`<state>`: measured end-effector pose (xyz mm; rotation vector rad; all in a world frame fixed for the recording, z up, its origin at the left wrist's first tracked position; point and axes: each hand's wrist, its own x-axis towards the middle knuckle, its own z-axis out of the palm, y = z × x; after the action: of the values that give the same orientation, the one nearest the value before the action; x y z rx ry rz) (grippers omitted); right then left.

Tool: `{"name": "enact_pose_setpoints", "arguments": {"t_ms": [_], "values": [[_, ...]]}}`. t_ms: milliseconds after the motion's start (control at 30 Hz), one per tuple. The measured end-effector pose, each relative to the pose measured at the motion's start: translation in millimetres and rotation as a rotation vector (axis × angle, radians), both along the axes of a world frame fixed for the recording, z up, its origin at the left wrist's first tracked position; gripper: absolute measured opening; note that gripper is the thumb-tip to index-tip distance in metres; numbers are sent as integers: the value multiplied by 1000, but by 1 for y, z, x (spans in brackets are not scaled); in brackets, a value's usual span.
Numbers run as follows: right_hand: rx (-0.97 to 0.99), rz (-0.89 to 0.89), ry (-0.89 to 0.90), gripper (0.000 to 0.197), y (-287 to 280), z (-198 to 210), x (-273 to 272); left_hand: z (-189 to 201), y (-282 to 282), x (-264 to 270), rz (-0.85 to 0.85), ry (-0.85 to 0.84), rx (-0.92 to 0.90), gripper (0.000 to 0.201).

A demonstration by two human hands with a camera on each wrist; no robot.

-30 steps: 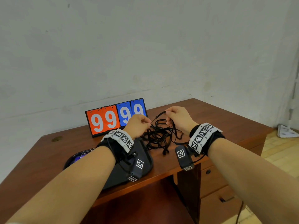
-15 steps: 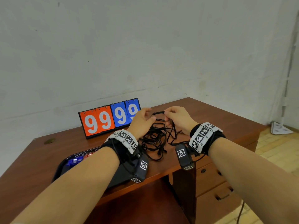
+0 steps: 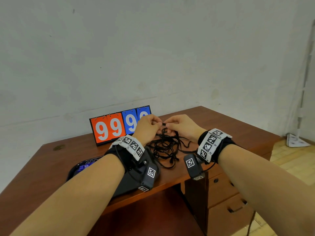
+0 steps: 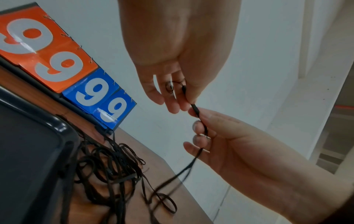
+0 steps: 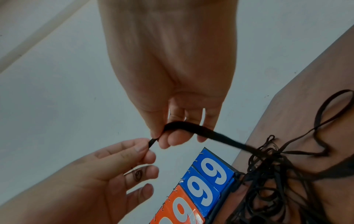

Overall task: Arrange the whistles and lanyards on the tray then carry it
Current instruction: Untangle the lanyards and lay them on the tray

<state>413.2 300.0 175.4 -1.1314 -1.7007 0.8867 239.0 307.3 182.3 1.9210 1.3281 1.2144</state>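
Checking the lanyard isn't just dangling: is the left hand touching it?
Touching. The left wrist view shows the left hand pinching the black lanyard at its fingertips.

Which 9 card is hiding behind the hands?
The far-right blue 9 on the scoreboard: the left hand covers its lower half. The two orange 9s and the other blue 9 show fully.

Seeing wooden desk (image 3: 221, 126) with drawers (image 3: 226, 193), orange-blue flip scoreboard (image 3: 110, 128) reading 9s against grey wall (image 3: 153, 57).
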Motion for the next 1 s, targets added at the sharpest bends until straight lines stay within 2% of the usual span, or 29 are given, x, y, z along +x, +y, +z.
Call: {"name": "enact_pose_setpoints", "arguments": {"t_ms": [267, 467, 767, 1000], "values": [[-56, -78, -5, 14, -18, 15, -26, 2, -9, -86, 202, -136, -26, 10], [-66, -70, -53, 16, -28, 20, -55, -5, -27, -161, 326, -167, -49, 9], [-98, -42, -44, 11, -34, -2, -98, -36, -66, -269, 512, -175, -106, 8], [-159, -29, -16, 13, -30, -23, -105, -56, -82, -323, 602, -127, -137, 16]]}}
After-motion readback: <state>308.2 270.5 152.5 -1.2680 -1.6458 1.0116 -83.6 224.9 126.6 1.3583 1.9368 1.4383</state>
